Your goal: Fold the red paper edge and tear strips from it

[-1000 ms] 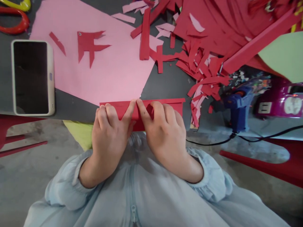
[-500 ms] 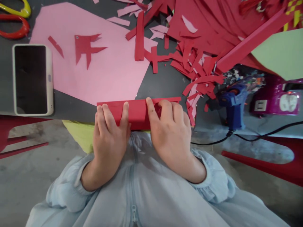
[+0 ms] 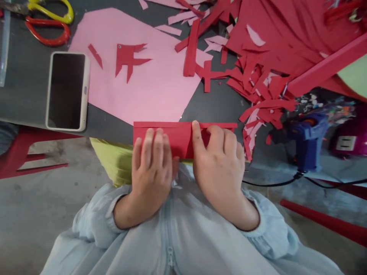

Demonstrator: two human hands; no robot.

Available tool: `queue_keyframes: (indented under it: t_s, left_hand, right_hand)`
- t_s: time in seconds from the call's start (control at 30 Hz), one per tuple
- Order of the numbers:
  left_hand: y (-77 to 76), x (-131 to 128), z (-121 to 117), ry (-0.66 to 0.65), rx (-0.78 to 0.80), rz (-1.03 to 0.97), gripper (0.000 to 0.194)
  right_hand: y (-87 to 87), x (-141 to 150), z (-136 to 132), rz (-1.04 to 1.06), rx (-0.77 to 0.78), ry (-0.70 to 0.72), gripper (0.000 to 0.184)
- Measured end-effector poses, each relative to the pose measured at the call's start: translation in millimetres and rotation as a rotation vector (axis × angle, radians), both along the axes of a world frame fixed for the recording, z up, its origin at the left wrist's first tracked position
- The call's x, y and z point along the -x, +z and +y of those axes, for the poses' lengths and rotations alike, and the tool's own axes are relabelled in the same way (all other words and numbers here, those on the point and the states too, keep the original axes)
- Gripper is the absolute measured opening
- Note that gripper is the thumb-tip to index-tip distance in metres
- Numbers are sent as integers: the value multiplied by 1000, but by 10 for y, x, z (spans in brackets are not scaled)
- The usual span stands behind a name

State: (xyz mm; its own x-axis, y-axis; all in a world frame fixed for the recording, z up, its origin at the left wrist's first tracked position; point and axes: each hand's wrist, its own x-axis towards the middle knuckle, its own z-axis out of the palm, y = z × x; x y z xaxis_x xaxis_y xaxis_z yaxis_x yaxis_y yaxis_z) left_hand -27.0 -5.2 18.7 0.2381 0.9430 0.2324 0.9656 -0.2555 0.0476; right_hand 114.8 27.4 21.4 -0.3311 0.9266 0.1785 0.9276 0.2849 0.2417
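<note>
One dark table (image 3: 25, 103) bears red paper (image 3: 181, 140); floor (image 3: 83, 183) grey.

The bare left hand (image 3: 151, 170), its fingers slightly blurred, and the bare right hand (image 3: 220, 166) hide parts of the folded red paper strip (image 3: 182, 142). The picture's left edge cuts the red-and-yellow-handled metal scissors (image 3: 66, 36); its right edge crops the glossy purple plastic box (image 3: 352, 128) and the pale green paper sheet (image 3: 355, 74).

A red sheet of paper (image 3: 182, 139) is laid lengthwise from nine to three o'clock, along the six o'clock edge of the dark table (image 3: 209, 109). A narrow band is creased along its twelve o'clock side; parts toward eight and four are covered.
</note>
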Motion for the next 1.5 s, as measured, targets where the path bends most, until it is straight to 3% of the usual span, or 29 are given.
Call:
queue_keyframes:
  t_s: [0.07,0.13,0.27,0.57,0.7,0.83,1.0,1.37,1.5]
  left_hand:
    - [-24,-54,60,-132,13,-25,54]
    - [-70,-85,104,-164,22,-18,55]
    - [-140,-44,99,-57,26,-6,61]
    - [-119,164,-1,159,34,-88,71]
    - [-123,209,-12,184,19,-57,71]
    - [-97,240,-13,174,-6,-10,69]
    - [-58,158,5,196,32,-52,68]
    - [-176,-163,234,-137,-41,-16,47]
    - [-161,-195,260,-145,-53,6,46]
  right_hand:
    - [-3,7,-4,-14,-12,-4,39]
    - [-7,11,-4,-11,-28,-7,38]
    - [-20,8,-2,17,-53,11,37]
    - [-36,0,-18,76,0,-2,41]
    - [-41,-3,-26,99,45,-22,43]
    - [-45,1,-24,63,-6,-10,41]
    - [-40,9,-17,54,11,-11,43]
    - [-4,-54,31,152,129,-41,46]
    - [30,-272,157,250,99,31,37]
